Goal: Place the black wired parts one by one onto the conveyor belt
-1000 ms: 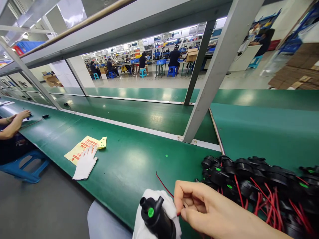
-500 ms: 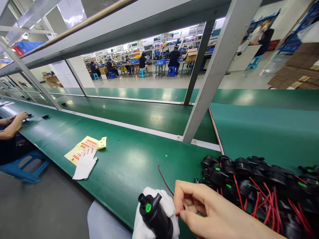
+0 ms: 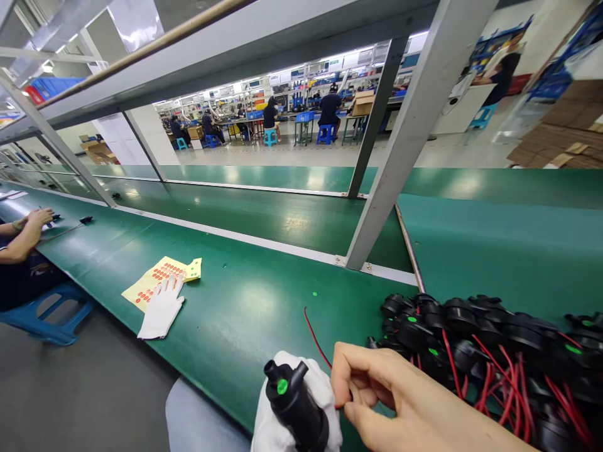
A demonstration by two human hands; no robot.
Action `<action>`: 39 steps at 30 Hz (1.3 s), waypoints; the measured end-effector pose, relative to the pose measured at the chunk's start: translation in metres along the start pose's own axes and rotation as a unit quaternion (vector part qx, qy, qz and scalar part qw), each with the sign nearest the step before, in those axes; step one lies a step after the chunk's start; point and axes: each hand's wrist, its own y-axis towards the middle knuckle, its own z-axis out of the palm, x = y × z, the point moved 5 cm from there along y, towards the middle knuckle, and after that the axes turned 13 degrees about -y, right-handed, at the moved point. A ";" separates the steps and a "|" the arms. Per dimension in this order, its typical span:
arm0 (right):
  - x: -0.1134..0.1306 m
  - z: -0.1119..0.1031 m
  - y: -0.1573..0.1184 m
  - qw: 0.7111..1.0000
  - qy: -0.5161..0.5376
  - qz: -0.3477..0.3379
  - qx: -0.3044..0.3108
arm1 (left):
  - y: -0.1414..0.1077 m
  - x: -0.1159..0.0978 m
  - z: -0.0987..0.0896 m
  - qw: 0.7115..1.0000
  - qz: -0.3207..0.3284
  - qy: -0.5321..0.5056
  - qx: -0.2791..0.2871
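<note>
My left hand (image 3: 273, 420), in a white glove, is closed around a black plastic pump (image 3: 299, 405) at the bottom middle. The pump is tilted, with two short spouts and a green round sticker on its top. Bare and just to its right, my right hand (image 3: 377, 389) pinches a thin red wire (image 3: 315, 336) between thumb and fingers. The wire's free end curves up above the bench, while its lower part runs toward the pump. Right of my hands lies a heap of similar black pumps (image 3: 471, 326) with red wires and green stickers.
A white glove (image 3: 162, 311) lies partly over a yellow sticker sheet (image 3: 153, 276) on the green bench (image 3: 254, 314). A slanted metal post (image 3: 391, 157) rises from the bench. At the left, a co-worker's hands (image 3: 40, 220) hold a small dark part; a blue stool (image 3: 47, 314) stands below.
The pump, my left hand and my right hand have shifted very slightly to the right. The wire's free end has moved a little right and up.
</note>
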 end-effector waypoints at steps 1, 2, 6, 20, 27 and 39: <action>0.001 -0.001 0.000 1.000 -0.017 0.000 -0.012 | -0.002 -0.002 0.001 1.000 0.002 0.001 -0.002; 0.002 -0.002 0.000 0.999 -0.028 0.000 -0.018 | -0.004 -0.004 0.003 1.000 0.005 0.001 -0.001; 0.004 -0.003 0.001 0.999 -0.040 0.005 -0.012 | -0.009 -0.008 0.005 0.999 0.023 0.001 0.024; -0.013 0.007 0.006 0.991 0.125 -0.039 0.040 | 0.014 -0.002 0.020 0.985 0.079 -0.034 0.149; -0.010 0.007 0.004 0.982 0.171 -0.050 0.058 | 0.006 -0.010 0.026 0.972 0.140 -0.071 0.174; -0.040 0.009 0.006 0.995 0.095 -0.022 0.017 | 0.025 0.003 0.015 0.965 -0.045 -0.229 -0.120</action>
